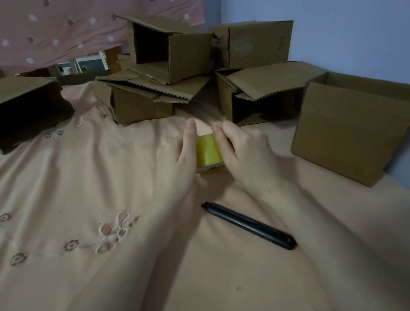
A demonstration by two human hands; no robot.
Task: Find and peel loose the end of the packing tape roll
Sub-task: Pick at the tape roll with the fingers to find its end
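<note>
At the far left of the frame an open cardboard box (pixel 8 114) lies on its side on the peach bedsheet (pixel 70 192). Just right of centre, the left hand (pixel 181 159) steadies the yellow packing tape roll (pixel 208 150), fingers mostly straight along its left side, the index raised. The right hand (pixel 244 149) curls over the roll's right side, fingertips (pixel 217 129) bent onto its upper edge. This looks like the searching step: no loose end shows. Next, a nail probably needs to catch the seam. A black pen (pixel 248 225) lies below centre; another box (pixel 355 128) stands right.
</note>
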